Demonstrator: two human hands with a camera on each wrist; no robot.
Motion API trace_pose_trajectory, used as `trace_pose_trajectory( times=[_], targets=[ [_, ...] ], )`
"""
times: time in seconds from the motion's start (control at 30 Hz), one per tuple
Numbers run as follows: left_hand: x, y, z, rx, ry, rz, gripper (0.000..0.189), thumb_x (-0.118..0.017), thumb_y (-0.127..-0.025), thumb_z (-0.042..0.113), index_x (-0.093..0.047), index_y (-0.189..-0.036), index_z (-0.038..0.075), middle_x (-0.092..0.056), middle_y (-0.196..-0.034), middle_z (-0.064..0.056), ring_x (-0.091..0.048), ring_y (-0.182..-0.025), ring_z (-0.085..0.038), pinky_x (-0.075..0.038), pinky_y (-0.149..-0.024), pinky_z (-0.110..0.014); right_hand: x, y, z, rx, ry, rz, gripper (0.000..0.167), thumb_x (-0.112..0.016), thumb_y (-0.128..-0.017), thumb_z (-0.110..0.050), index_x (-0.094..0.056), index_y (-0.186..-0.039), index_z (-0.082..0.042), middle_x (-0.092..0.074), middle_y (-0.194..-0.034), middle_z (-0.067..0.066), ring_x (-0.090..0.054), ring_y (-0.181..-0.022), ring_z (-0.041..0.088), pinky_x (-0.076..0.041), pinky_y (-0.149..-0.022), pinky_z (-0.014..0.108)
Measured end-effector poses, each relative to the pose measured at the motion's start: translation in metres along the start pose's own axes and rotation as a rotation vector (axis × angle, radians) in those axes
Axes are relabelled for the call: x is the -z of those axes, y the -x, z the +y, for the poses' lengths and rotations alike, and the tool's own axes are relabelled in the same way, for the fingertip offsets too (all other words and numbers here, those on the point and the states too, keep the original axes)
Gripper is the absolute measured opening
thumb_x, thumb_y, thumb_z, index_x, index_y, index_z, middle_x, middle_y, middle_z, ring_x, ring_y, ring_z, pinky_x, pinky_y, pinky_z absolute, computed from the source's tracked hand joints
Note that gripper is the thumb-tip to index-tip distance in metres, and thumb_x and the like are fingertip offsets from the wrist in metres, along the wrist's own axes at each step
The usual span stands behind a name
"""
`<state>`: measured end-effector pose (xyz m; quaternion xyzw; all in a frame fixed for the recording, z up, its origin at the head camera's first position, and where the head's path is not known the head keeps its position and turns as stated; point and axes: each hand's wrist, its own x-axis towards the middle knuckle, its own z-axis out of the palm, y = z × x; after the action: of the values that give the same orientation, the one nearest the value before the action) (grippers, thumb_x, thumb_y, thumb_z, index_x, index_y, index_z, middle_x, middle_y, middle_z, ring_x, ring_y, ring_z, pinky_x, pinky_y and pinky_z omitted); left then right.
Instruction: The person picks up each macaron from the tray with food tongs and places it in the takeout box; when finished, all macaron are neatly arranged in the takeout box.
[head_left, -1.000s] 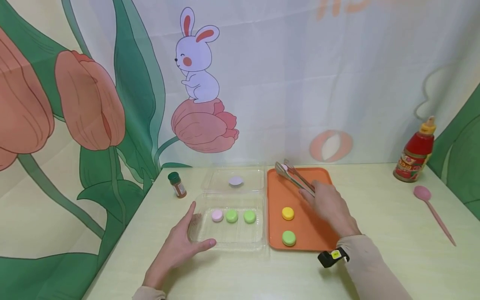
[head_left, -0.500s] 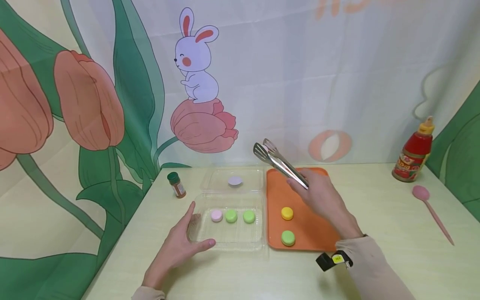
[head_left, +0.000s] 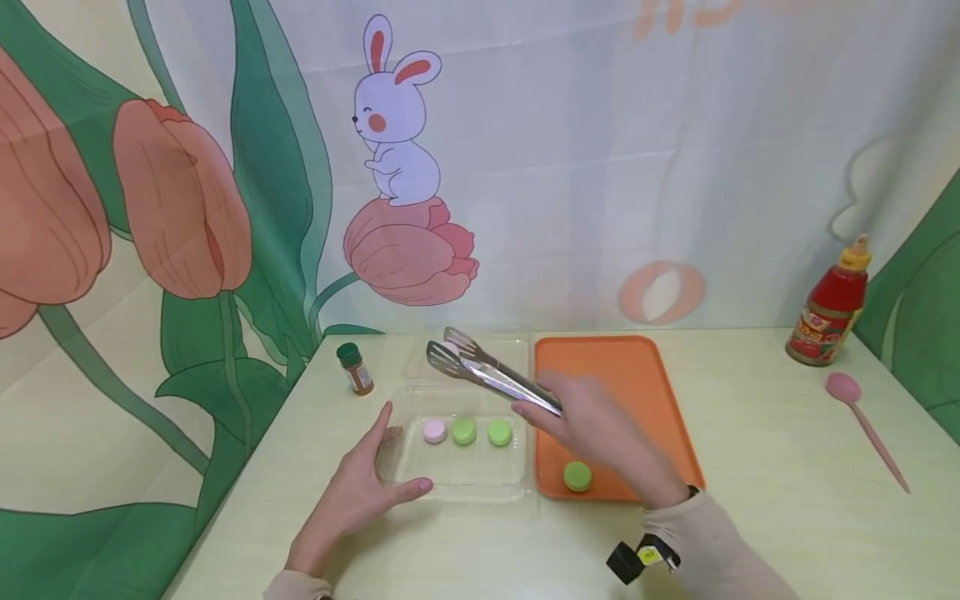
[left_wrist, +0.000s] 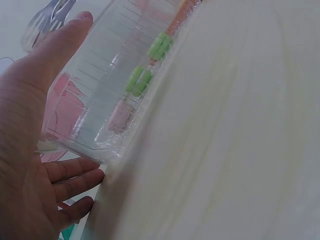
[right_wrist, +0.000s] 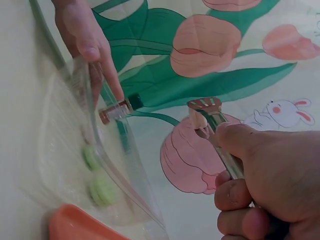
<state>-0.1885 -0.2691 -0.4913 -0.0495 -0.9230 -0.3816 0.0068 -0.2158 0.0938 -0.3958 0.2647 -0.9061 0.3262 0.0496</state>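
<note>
My right hand [head_left: 603, 429] grips metal tongs [head_left: 510, 383] above the clear hinged plastic box [head_left: 465, 475]. Between the tong tips is a pale pink macaron [right_wrist: 198, 120]. Inside the box, a pink macaron [head_left: 435, 431] and two green macarons, one in the middle [head_left: 463, 431] and one at the right [head_left: 499, 432], stand in a row. My left hand [head_left: 358, 482] lies at the box's left end, thumb and fingers spread along its sides. A green macaron [head_left: 577, 476] sits on the orange tray [head_left: 622, 367]; my right hand hides the tray's middle.
Behind the box's left corner stands a small green-capped spice jar [head_left: 355, 369]. Far right are a red sauce bottle [head_left: 827, 312] and a pink spoon [head_left: 845, 387]. A printed cloth [head_left: 540, 167] hangs along the table's back edge.
The tongs have lifted the pink macaron off the tray's far end and moved left over the box. My right hand now covers the yellow macaron. My left hand stays put.
</note>
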Motion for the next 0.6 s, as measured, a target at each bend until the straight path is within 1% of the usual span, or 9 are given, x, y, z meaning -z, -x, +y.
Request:
trace_pose_trajectory(
  times=[0.1,0.3,0.47,0.6],
  targets=[
    [0.000,0.000,-0.001,-0.002,0.002,-0.002,0.138,-0.097,-0.079,0.063,-0.012,-0.181,0.025,-0.046,-0.174,-0.017,-0.036,-0.165,-0.040,-0.027,-0.134,-0.065,-0.009,0.000,-0.004,0.031,0.006,-0.047,0.030,-0.073,-0.109,-0.043,-0.062,-0.095,-0.020,-0.048,-0.069,-0.008,-0.042,-0.057,0.007,-0.034,-0.051,0.025],
    [0.000,0.000,-0.001,0.004,0.006,-0.005,0.138,-0.097,-0.079,0.063,-0.012,-0.181,0.027,-0.045,-0.175,-0.017,-0.035,-0.166,-0.039,-0.027,-0.134,-0.065,-0.021,0.001,-0.009,0.069,0.066,-0.148,0.031,-0.073,-0.109,-0.046,-0.062,-0.096,-0.020,-0.051,-0.070,-0.009,-0.046,-0.060,0.006,-0.037,-0.054,0.024],
    [0.001,0.000,-0.001,0.011,-0.005,-0.006,0.138,-0.096,-0.079,0.066,-0.011,-0.181,0.028,-0.041,-0.176,-0.019,-0.033,-0.166,-0.041,-0.027,-0.133,-0.066,-0.026,0.005,-0.013,0.065,0.041,-0.236,0.033,-0.071,-0.110,-0.047,-0.062,-0.096,-0.019,-0.048,-0.070,-0.009,-0.047,-0.061,0.006,-0.039,-0.056,0.024],
    [0.001,0.000,0.000,0.003,-0.004,-0.006,0.139,-0.096,-0.078,0.065,-0.011,-0.181,0.027,-0.042,-0.176,-0.018,-0.034,-0.166,-0.041,-0.028,-0.133,-0.066,-0.029,0.008,-0.017,0.064,0.029,-0.279,0.032,-0.072,-0.110,-0.045,-0.061,-0.094,-0.019,-0.049,-0.072,-0.008,-0.048,-0.063,0.006,-0.041,-0.058,0.026]
  ],
)
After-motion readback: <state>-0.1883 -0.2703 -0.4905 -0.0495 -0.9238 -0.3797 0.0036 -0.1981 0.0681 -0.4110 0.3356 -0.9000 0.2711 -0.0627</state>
